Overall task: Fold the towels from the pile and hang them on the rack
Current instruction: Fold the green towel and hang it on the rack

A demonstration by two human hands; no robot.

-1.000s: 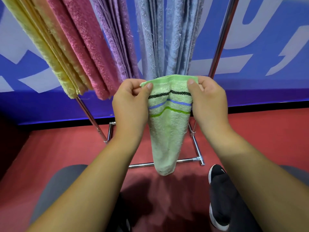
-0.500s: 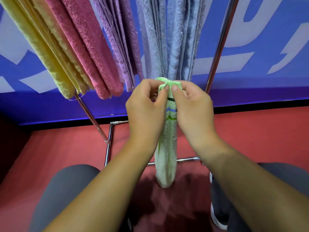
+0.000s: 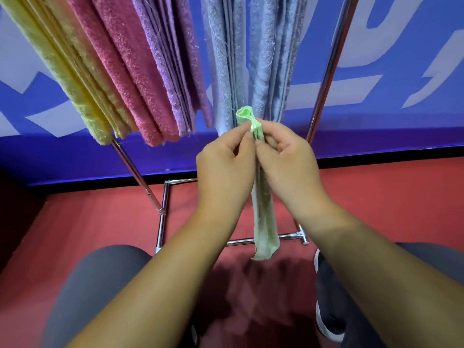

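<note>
Both hands, left hand [image 3: 226,169] and right hand [image 3: 286,164], pinch the green towel [image 3: 265,229] below the rack [image 3: 326,71]; loosened fingers could undo its fold.

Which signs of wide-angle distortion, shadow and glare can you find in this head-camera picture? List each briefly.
Head view: the poles of the rack lean and the hung towels fan outwards, wide-angle distortion; head view: a soft shadow darkens the red floor under the green towel; head view: glints streak the chrome, while the left hand and right hand look sharp.
</note>
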